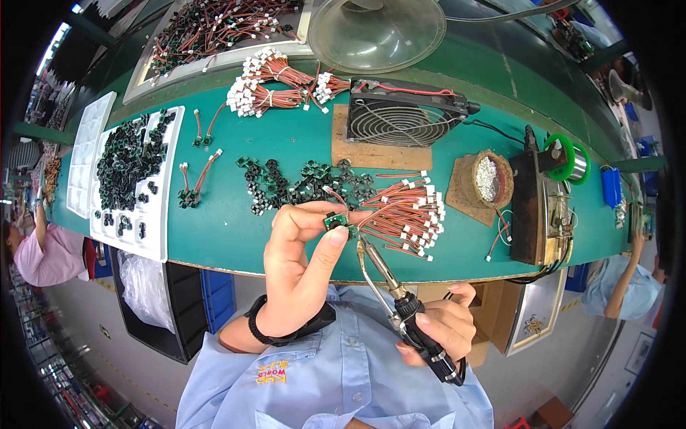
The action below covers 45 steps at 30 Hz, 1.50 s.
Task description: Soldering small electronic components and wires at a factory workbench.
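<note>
My left hand [304,250] is raised above the green bench edge, pinching a small green circuit board [334,221] with a red and white wire lead between thumb and fingers. My right hand [444,325] grips the black handle of a soldering iron [389,282], and its metal tip points up to the underside of the little board. Just behind the board lies a loose pile of small black and green parts [300,182]. A bundle of red and white wire leads [407,211] lies to its right.
A black fan [400,114] stands on a wooden board. A solder-tip cleaner bowl [491,179], a soldering station [543,207] and a green solder spool [568,159] are at right. White trays of black parts [132,179] sit left; other people work at both sides.
</note>
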### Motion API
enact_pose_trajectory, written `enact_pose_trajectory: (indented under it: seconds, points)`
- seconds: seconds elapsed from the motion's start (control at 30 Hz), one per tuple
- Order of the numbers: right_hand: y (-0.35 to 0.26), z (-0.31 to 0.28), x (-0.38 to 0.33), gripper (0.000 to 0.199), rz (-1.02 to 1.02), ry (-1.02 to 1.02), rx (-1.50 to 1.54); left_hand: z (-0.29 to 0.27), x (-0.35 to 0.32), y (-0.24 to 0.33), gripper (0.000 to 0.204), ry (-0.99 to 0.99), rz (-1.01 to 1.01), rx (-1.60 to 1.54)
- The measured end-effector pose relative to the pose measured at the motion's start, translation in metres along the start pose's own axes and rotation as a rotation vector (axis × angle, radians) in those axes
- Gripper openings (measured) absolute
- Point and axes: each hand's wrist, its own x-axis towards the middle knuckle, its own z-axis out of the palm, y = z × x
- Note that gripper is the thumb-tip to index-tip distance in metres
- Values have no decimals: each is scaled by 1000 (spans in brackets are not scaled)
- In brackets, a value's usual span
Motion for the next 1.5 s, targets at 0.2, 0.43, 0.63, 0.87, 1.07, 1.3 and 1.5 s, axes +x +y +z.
enact_pose_trajectory:
  seconds: [0.2,0.43,0.63,0.87,1.07,1.3,1.5]
  points:
    - [10,6,-4,45,-153,60,-56,1,-1,0,10,-8,-4,-27]
    - [0,-2,1,41,-54,21,-31,1,-1,4,9,27,-38,-52]
    - [28,12,-38,45,107,567,-62,-7,4,5,11,-29,-226,-195]
    - [59,9,-30,44,616,742,-213,-18,6,-3,16,-97,-285,-347]
    - [51,8,-29,42,621,696,-144,-24,5,14,19,-73,-251,-234]
    - [53,20,-32,23,308,519,77,-138,6,-9,15,464,37,-33]
    - [55,36,-10,23,93,109,-370,-198,0,-15,22,578,-136,704]
